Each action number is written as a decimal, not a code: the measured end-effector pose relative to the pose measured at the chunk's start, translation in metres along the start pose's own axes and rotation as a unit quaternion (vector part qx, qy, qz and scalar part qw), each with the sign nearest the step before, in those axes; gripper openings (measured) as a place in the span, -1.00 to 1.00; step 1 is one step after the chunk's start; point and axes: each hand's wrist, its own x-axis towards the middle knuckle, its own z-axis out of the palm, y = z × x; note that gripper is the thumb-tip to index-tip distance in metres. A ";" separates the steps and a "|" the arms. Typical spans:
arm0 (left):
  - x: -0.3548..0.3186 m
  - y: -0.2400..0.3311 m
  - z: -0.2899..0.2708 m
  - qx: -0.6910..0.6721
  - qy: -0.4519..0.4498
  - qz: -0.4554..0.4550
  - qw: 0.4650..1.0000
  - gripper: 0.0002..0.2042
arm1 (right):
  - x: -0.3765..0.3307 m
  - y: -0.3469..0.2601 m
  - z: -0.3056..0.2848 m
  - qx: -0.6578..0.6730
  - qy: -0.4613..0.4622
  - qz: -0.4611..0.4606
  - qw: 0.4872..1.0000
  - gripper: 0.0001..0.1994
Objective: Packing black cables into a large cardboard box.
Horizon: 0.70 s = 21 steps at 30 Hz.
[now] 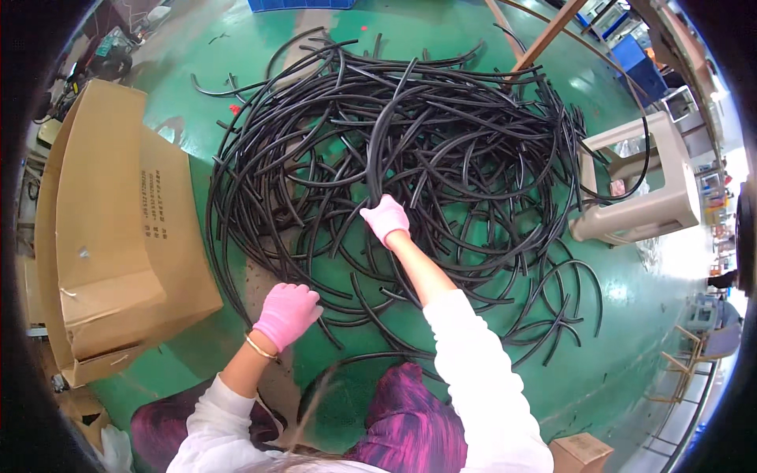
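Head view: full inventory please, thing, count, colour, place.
hoses: too many to count, black, curved lengths heaped on the floor, centre
floor: one, green
cardboard box: one large, brown, open, lying at left
stool: one, beige plastic, right of the heap
small box: one, brown, bottom right
crates: blue, count unclear, top right
bracelet: one, gold, left wrist
left hand: pink glove, closed at the heap's near edge
right hand: pink glove, gripping a bundle of hoses
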 end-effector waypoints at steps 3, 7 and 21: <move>0.024 0.027 0.007 -0.002 -0.043 0.062 0.997 -0.79 | -0.005 0.009 -0.013 0.041 0.040 -0.010 0.998 -0.64; 0.036 0.041 -0.016 -0.066 0.015 0.117 0.991 -0.81 | -0.061 -0.025 -0.107 0.339 -0.067 -0.063 0.936 -0.73; 0.017 0.004 0.006 -0.028 0.000 0.032 0.999 -0.77 | -0.007 0.090 -0.285 -0.345 0.144 -0.299 0.878 -0.79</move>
